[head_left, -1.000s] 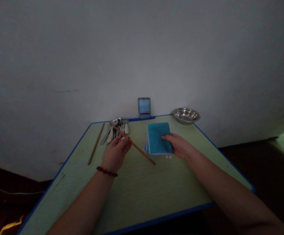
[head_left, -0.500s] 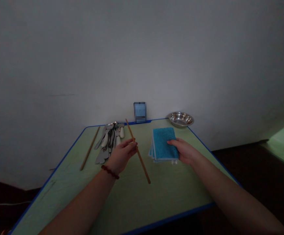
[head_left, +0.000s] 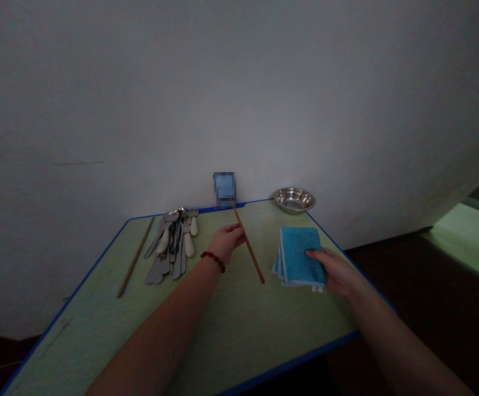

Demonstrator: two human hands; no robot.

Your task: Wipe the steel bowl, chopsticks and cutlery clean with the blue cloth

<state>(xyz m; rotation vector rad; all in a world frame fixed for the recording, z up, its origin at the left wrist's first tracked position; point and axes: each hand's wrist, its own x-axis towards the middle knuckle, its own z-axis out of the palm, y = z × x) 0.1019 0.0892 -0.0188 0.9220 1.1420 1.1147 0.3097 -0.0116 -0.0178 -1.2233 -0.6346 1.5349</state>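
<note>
The fingers of the left hand (head_left: 227,242) pinch a slim brown wooden stick (head_left: 254,257) near its middle, above the centre of the desk, though most of the fingertips are hidden; its far end overlaps the foot of a dark-framed rectangular device (head_left: 224,190), whose pixelated screen cannot be read. The fingers of the right hand (head_left: 333,269) grip a blue, white-edged folded cloth stack (head_left: 299,250) by its right side, thumb on top and the other fingers out of sight beneath; whether the stack touches the pale green, blue-rimmed desk (head_left: 231,341) is unclear. Its fanned layers, at least three at the left edge, could be one cloth or several. Both forearms run out of the frame. There are two sticks in all: the second brown wooden stick (head_left: 135,259) lies at the desk's left side. Just beside it is a heap of metal cutlery (head_left: 173,245), too tangled to count, with three smooth cream handles and one fork's tines standing out. One shiny round steel bowl (head_left: 294,200) with a wide flared rim sits at the far right corner. One dark red beaded bracelet (head_left: 213,260) circles the left wrist.
</note>
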